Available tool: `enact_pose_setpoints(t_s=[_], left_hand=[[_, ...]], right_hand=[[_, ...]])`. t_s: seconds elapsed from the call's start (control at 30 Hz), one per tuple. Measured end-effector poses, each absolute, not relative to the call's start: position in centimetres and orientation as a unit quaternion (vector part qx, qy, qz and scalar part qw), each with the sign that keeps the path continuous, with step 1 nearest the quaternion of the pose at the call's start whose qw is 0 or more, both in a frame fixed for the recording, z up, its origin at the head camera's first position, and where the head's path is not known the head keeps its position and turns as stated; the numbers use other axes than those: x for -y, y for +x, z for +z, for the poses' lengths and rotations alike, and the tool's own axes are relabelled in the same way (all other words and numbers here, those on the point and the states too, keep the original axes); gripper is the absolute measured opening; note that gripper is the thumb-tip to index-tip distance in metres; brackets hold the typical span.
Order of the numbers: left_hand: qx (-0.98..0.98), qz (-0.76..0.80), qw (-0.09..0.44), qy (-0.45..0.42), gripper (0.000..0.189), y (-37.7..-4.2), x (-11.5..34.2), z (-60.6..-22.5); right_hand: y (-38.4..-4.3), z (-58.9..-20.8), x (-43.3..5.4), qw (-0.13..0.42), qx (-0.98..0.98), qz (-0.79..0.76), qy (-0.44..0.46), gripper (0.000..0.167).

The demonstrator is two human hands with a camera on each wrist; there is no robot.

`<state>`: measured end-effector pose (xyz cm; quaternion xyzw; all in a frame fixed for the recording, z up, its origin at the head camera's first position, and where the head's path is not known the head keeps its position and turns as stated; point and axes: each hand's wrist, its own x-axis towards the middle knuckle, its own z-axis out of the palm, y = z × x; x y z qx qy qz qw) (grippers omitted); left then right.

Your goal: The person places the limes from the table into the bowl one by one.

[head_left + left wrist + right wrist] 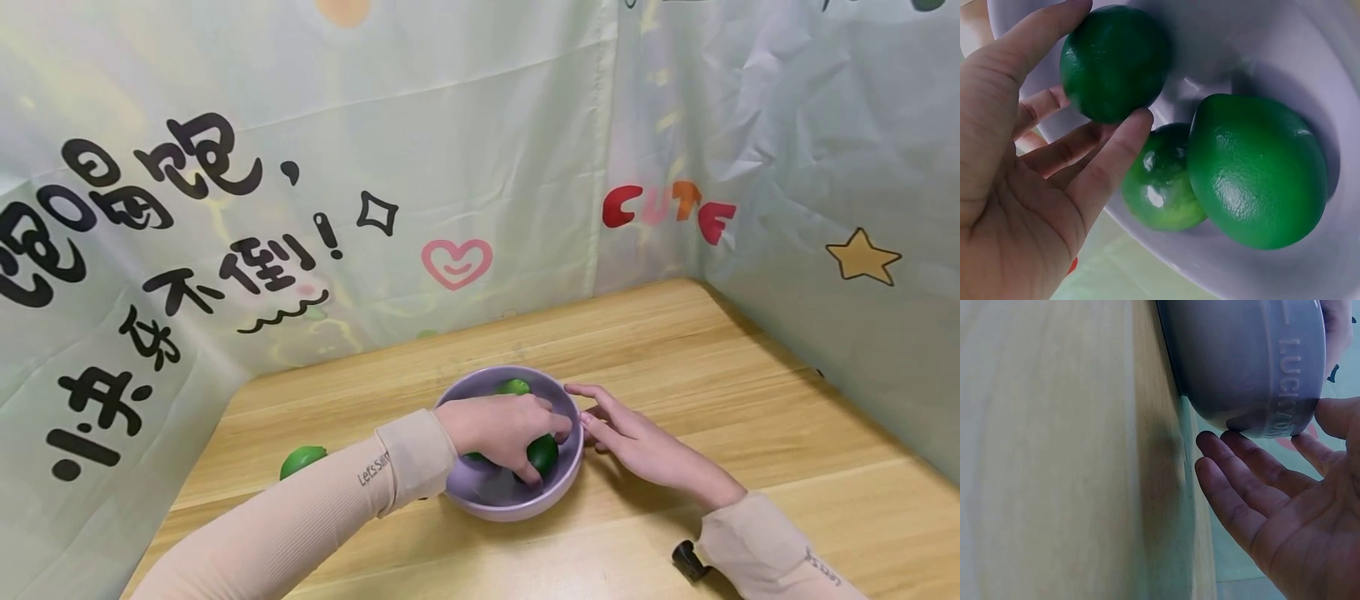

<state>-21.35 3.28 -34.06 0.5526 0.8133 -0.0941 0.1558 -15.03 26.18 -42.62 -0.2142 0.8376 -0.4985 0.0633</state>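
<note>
My left hand [506,427] reaches down into a purple bowl [502,513] and pinches a dark green lime [1116,62] between thumb and fingers. Beside it in the bowl, the left wrist view shows a large green lime [1257,178] with a blunt tip, leaning against a smaller, shiny, lighter green lime [1163,187]. My right hand [633,442] is at the bowl's right side, fingers extended and lightly bent. In the right wrist view its thumb and fingertips [1207,440] are right at the bowl's outer wall, below raised lettering.
Another green lime [302,461] lies on the wooden table [660,342], left of the bowl and partly behind my left forearm. A small black object [688,562] is by my right cuff. Printed fabric walls [480,167] close off the table's back and sides.
</note>
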Motion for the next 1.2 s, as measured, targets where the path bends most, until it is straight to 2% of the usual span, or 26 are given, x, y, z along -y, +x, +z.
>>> enact_pose_setpoints(t_s=[1.2], left_hand=[[-0.833,-0.062,0.136,0.532,0.047,-22.0,-0.4,-31.1]], right_hand=[[-15.1,-42.6,-26.0,0.066,-0.832,-0.509,-0.21,0.052]])
